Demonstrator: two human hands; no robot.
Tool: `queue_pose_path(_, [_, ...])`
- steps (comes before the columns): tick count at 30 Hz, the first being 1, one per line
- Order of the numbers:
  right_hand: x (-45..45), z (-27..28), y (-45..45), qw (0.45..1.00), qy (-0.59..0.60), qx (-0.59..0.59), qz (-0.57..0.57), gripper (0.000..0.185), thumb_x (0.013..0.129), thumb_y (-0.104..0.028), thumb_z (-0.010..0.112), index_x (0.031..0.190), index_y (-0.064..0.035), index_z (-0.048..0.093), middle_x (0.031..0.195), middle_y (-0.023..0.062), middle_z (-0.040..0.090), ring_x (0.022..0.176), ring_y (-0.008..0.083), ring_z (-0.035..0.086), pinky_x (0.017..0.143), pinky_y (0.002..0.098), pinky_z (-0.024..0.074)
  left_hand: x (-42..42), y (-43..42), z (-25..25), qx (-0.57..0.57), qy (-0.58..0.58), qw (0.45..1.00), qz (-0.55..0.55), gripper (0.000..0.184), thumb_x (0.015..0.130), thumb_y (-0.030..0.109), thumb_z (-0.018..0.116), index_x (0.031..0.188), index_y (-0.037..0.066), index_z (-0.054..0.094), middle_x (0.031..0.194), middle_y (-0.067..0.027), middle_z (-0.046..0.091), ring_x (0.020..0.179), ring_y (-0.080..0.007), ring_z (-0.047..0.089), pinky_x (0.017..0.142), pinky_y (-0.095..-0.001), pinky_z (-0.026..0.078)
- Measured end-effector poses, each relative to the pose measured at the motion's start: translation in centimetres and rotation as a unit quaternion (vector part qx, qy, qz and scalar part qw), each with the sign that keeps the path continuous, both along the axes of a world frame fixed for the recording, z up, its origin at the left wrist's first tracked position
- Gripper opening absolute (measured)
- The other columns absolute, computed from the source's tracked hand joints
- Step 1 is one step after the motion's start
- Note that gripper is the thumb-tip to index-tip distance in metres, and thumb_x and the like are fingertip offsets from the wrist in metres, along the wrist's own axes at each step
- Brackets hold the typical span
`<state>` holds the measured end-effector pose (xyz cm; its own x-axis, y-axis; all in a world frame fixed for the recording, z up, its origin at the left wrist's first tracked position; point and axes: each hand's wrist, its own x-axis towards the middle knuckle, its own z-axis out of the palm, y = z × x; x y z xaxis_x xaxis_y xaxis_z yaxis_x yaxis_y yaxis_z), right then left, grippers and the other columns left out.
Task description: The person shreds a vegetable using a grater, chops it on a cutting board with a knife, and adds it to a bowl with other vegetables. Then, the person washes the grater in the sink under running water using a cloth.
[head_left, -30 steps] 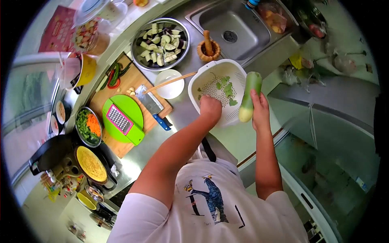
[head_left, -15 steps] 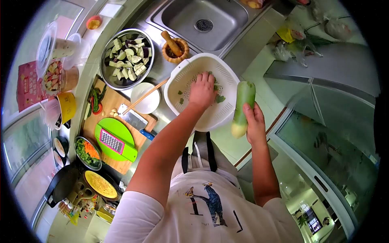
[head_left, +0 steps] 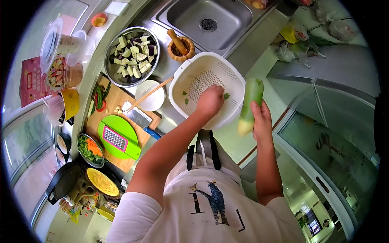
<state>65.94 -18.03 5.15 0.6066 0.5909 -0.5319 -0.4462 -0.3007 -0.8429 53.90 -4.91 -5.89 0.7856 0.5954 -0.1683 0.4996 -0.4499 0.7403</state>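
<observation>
My left hand (head_left: 211,101) is inside the white colander (head_left: 182,87), its fingers curled round green leaves (head_left: 226,96), of which a bit shows beside the fingertips. A few small leaf pieces (head_left: 184,93) lie on the colander's left side. To the right of the colander, my right hand (head_left: 262,117) holds a thick pale-green gourd (head_left: 252,101) upright by its side, fingers wrapped behind it.
Behind the colander are a sink (head_left: 239,28), a wooden mortar (head_left: 187,49) and a bowl of cut eggplant (head_left: 109,65). Chopsticks lie across a white bowl (head_left: 154,99). Leftward, a cutting board (head_left: 92,117) bears a cleaver (head_left: 137,115) and a grater (head_left: 115,138). A pan (head_left: 102,182) stands lower left.
My left hand has closed and drawn back over the colander, where fewer leaves now show. My right hand still holds the gourd. The head view has shifted.
</observation>
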Motion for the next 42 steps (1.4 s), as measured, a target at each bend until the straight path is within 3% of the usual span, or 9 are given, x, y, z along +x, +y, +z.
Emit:
queue_pose_path(4, [-0.3, 1.1, 1.3, 1.0, 0.0, 0.011, -0.001, 0.038, 0.096, -0.029, 0.061, 0.122, -0.0014, 0.056, 0.106, 0.0033, 0.06, 0.093, 0.0103, 0.054, 0.082, 0.0273, 0.0454, -2.2, 1.5, 3.7, -0.291, -0.005, 0.936, 0.196, 0.014, 0.088, 0.012, 0.061, 0.097, 0.001, 0.062, 0.089, -0.0118, 0.064, 0.078, -0.0219, 0.062, 0.073, -0.036, 0.053])
queue_pose_path(6, [-0.6, 1.4, 2.0, 1.0, -0.004, 0.012, -0.004, 0.038, 0.096, -0.031, 0.062, 0.12, -0.0013, 0.056, 0.105, 0.0034, 0.06, 0.092, 0.0103, 0.054, 0.08, 0.0276, 0.0458, -4.5, 2.4, 3.3, -0.488, -0.159, 0.786, 0.345, 0.017, 0.093, 0.016, 0.062, 0.102, 0.001, 0.062, 0.091, -0.0071, 0.065, 0.074, -0.016, 0.06, 0.071, -0.0313, 0.051])
queue_pose_path(9, [-0.9, -0.8, 3.9, 0.991, -0.022, -0.082, 0.108, 0.047, 0.09, -0.042, 0.067, 0.111, -0.0005, 0.06, 0.095, 0.0057, 0.064, 0.083, 0.0145, 0.058, 0.075, 0.0306, 0.0481, -8.5, 3.9, 5.8, -0.54, -0.237, 0.712, 0.38, 0.013, 0.092, 0.012, 0.062, 0.102, 0.004, 0.061, 0.094, -0.0033, 0.066, 0.082, -0.0141, 0.061, 0.072, -0.0294, 0.051])
queue_pose_path(18, [-3.6, -13.7, 8.9, 0.911, -0.258, -0.17, 0.275, 0.056, 0.083, -0.047, 0.071, 0.109, 0.0013, 0.063, 0.103, 0.0192, 0.067, 0.097, 0.0335, 0.063, 0.086, 0.0415, 0.0474, -19.7, 3.1, 8.9, -0.47, -0.392, 0.638, 0.467, 0.009, 0.091, 0.012, 0.065, 0.098, 0.007, 0.061, 0.09, -0.0016, 0.065, 0.079, -0.0141, 0.06, 0.07, -0.0317, 0.051])
queue_pose_path(26, [-4.9, -13.4, 10.0, 0.895, -0.264, -0.186, 0.309, 0.059, 0.085, -0.042, 0.071, 0.122, 0.0021, 0.061, 0.114, 0.0129, 0.065, 0.102, 0.0219, 0.06, 0.091, 0.0338, 0.0457, -37.3, 1.5, 10.2, -0.325, -0.501, 0.532, 0.601, 0.01, 0.091, 0.012, 0.065, 0.098, 0.007, 0.061, 0.087, -0.0004, 0.063, 0.075, -0.0134, 0.06, 0.069, -0.0297, 0.051])
queue_pose_path(34, [-5.3, -12.1, 11.7, 0.872, -0.232, -0.283, 0.326, 0.068, 0.084, -0.042, 0.071, 0.132, 0.0019, 0.052, 0.117, 0.0115, 0.062, 0.099, 0.0236, 0.061, 0.085, 0.0345, 0.0499, -60.9, 6.0, 5.6, -0.167, -0.351, 0.541, 0.746, 0.01, 0.089, 0.017, 0.067, 0.091, 0.009, 0.062, 0.079, -0.0002, 0.063, 0.067, -0.0104, 0.057, 0.06, -0.0229, 0.042])
queue_pose_path(36, [-4.4, -13.3, 11.5, 0.87, -0.24, -0.282, 0.324, 0.067, 0.083, -0.047, 0.07, 0.127, 0.0016, 0.055, 0.107, 0.0103, 0.063, 0.088, 0.0221, 0.063, 0.072, 0.0362, 0.0531, -62.4, 7.4, 6.6, -0.166, -0.298, 0.507, 0.791, 0.014, 0.089, 0.017, 0.066, 0.099, 0.008, 0.063, 0.089, -0.0017, 0.064, 0.077, -0.0138, 0.06, 0.068, -0.0252, 0.046])
queue_pose_path(37, [-4.6, -13.2, 11.4, 0.861, -0.244, -0.3, 0.331, 0.066, 0.084, -0.048, 0.07, 0.126, 0.0013, 0.056, 0.104, 0.0105, 0.064, 0.085, 0.022, 0.063, 0.068, 0.036, 0.0531, -64.8, 8.1, 5.7, -0.199, -0.283, 0.563, 0.751, 0.017, 0.088, 0.019, 0.067, 0.102, 0.009, 0.066, 0.094, -0.0007, 0.064, 0.085, -0.0149, 0.06, 0.079, -0.0304, 0.047])
queue_pose_path(42, [-3.3, -14.8, 11.3, 0.812, -0.337, -0.314, 0.36, 0.068, 0.082, -0.052, 0.07, 0.121, 0.0019, 0.058, 0.097, 0.0112, 0.064, 0.076, 0.021, 0.063, 0.061, 0.0345, 0.0529, -65.8, 9.0, 6.0, -0.189, -0.273, 0.574, 0.748, 0.021, 0.088, 0.021, 0.067, 0.106, 0.008, 0.067, 0.09, -0.0004, 0.063, 0.08, -0.0141, 0.06, 0.073, -0.0307, 0.049])
